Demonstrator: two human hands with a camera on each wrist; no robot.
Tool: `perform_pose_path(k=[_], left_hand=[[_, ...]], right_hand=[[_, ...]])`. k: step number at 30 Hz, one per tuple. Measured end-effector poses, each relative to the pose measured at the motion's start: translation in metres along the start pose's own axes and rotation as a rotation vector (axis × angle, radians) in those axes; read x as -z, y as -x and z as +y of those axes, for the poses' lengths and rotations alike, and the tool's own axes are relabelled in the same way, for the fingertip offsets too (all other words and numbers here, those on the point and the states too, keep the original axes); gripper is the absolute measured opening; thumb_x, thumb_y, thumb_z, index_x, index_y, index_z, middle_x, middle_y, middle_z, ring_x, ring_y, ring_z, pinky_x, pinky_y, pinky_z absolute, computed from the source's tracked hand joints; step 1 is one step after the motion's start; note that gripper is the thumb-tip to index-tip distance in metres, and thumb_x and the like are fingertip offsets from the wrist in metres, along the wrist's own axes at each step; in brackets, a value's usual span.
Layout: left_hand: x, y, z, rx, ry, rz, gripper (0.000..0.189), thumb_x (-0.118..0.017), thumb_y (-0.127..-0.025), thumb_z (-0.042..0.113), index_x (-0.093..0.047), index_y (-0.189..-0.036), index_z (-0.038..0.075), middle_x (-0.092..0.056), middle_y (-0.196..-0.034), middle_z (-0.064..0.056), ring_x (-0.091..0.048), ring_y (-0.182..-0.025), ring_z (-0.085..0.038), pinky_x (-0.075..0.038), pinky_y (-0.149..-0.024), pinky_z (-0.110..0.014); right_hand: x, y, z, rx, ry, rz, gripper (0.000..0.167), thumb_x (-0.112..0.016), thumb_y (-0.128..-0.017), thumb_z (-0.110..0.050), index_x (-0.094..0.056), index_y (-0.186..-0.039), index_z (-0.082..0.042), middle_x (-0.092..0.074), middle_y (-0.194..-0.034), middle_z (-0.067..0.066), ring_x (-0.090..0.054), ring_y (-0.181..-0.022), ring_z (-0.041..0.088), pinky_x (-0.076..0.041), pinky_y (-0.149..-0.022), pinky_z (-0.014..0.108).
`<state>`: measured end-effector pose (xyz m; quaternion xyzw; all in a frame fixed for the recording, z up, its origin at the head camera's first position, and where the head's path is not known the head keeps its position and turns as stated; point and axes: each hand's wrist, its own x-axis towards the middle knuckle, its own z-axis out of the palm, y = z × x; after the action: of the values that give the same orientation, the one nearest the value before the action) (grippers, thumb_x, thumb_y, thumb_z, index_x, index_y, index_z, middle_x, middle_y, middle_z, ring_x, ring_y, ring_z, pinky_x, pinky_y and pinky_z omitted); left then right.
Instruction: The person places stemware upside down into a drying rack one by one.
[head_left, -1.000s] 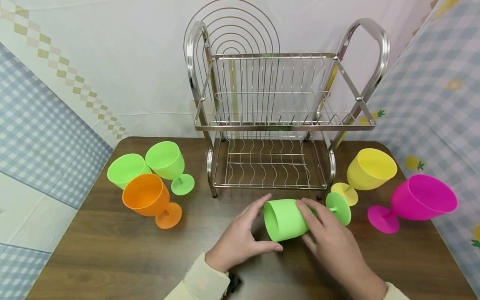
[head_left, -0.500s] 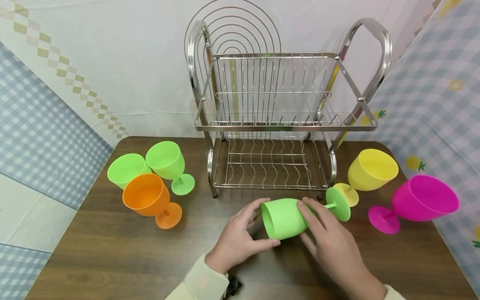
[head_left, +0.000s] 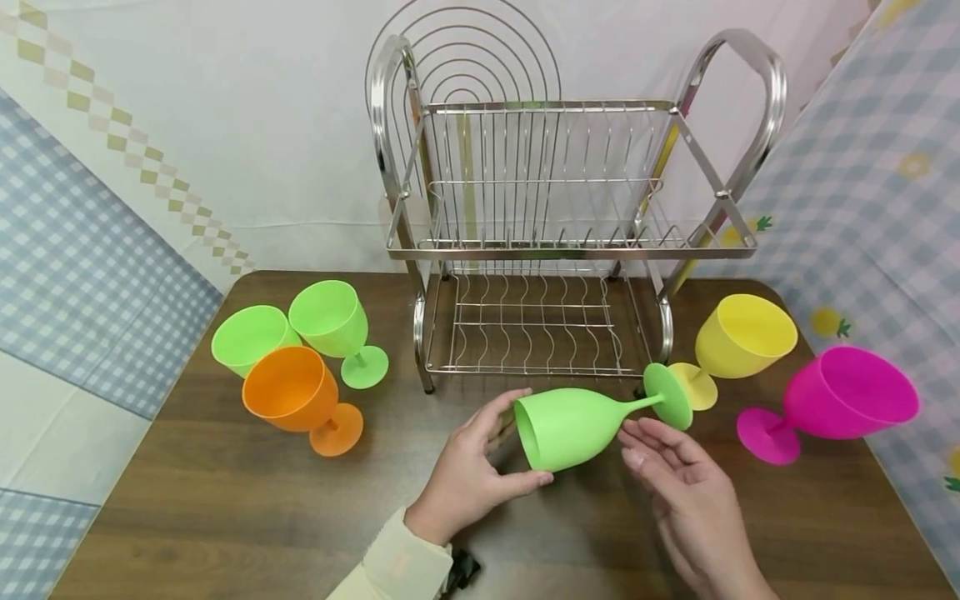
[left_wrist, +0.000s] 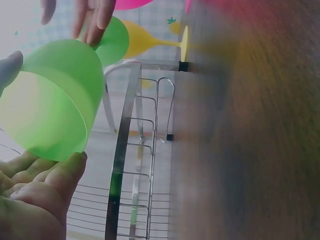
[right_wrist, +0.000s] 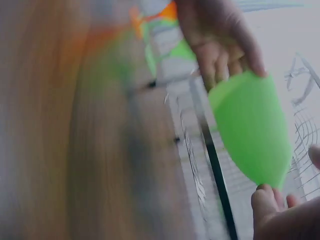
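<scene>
A green plastic goblet [head_left: 573, 429] is held on its side above the table, mouth to the left and foot to the right. My left hand [head_left: 468, 471] grips its rim between thumb and fingers; the left wrist view shows the hollow bowl [left_wrist: 50, 105] from the mouth side. Palm turned up, my right hand [head_left: 690, 492] is at the narrow end of the bowl by the stem, fingers loosely bent. In the right wrist view its fingertips [right_wrist: 265, 192] seem to touch the bowl's lower end. The goblet's foot [head_left: 667, 396] overlaps the yellow goblet's foot in the head view.
A two-tier metal dish rack [head_left: 570, 254] stands behind the hands. At left are two green goblets, one nearer the rack [head_left: 330, 321], and an orange goblet [head_left: 292, 392]. A yellow goblet [head_left: 742, 337] and a magenta goblet [head_left: 847, 396] stand at right on the wooden table [head_left: 247, 517].
My right hand has come off the side of the bowl and turned palm up beside the stem. My left hand has closed onto the rim, and the goblet has risen slightly and shifted left.
</scene>
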<state>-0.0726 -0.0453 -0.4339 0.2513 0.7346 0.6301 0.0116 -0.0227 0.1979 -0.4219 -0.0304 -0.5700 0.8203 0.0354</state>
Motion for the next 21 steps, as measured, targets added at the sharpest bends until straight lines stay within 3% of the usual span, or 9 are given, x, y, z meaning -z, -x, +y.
perform_pose_path(k=[3,6,9,12,21], left_hand=[[-0.002,-0.001,0.000,-0.018,-0.001,-0.002,0.085,-0.090,-0.075,0.013,-0.045,-0.147,0.017,-0.053,-0.146,-0.002,-0.054,-0.131,-0.020,-0.047,-0.106,-0.035],[-0.003,-0.002,0.001,-0.026,0.009,-0.006,0.086,-0.090,-0.075,0.013,-0.045,-0.147,0.014,-0.053,-0.146,-0.004,-0.054,-0.132,-0.020,-0.047,-0.107,-0.035],[-0.004,-0.001,0.003,-0.027,0.026,-0.009,0.085,-0.090,-0.075,0.012,-0.044,-0.148,0.010,-0.052,-0.147,-0.005,-0.054,-0.132,-0.020,-0.046,-0.107,-0.035],[-0.005,-0.001,0.005,-0.028,0.040,-0.012,0.086,-0.090,-0.075,0.011,-0.044,-0.148,0.008,-0.051,-0.148,-0.006,-0.053,-0.133,-0.020,-0.046,-0.108,-0.035],[-0.007,-0.001,0.004,-0.085,0.010,-0.010,0.086,-0.089,-0.076,0.011,-0.042,-0.148,0.007,-0.052,-0.147,-0.006,-0.054,-0.132,-0.021,-0.045,-0.108,-0.036]], right_hand=[[0.003,0.000,0.005,-0.136,-0.227,-0.059,0.037,-0.046,-0.104,0.002,-0.041,-0.141,0.002,-0.063,-0.131,0.006,-0.059,-0.125,0.017,-0.046,-0.106,0.030],[0.001,-0.001,0.010,-0.194,-0.377,-0.157,0.047,-0.038,-0.109,-0.007,-0.023,-0.153,0.003,-0.058,-0.141,0.004,-0.051,-0.134,0.016,-0.040,-0.112,0.031],[-0.006,-0.002,0.015,-0.216,-0.529,-0.251,0.045,-0.029,-0.112,-0.015,-0.028,-0.155,-0.004,-0.052,-0.147,0.002,-0.045,-0.139,0.015,-0.034,-0.116,0.031],[-0.014,-0.003,0.019,-0.227,-0.654,-0.273,0.040,-0.025,-0.112,-0.023,-0.043,-0.146,-0.014,-0.051,-0.147,0.002,-0.044,-0.139,0.014,-0.032,-0.118,0.033],[-0.031,-0.004,0.020,-0.213,-0.638,-0.200,0.034,-0.030,-0.111,-0.023,-0.050,-0.138,-0.013,-0.058,-0.135,-0.002,-0.053,-0.127,0.010,-0.037,-0.116,0.030]])
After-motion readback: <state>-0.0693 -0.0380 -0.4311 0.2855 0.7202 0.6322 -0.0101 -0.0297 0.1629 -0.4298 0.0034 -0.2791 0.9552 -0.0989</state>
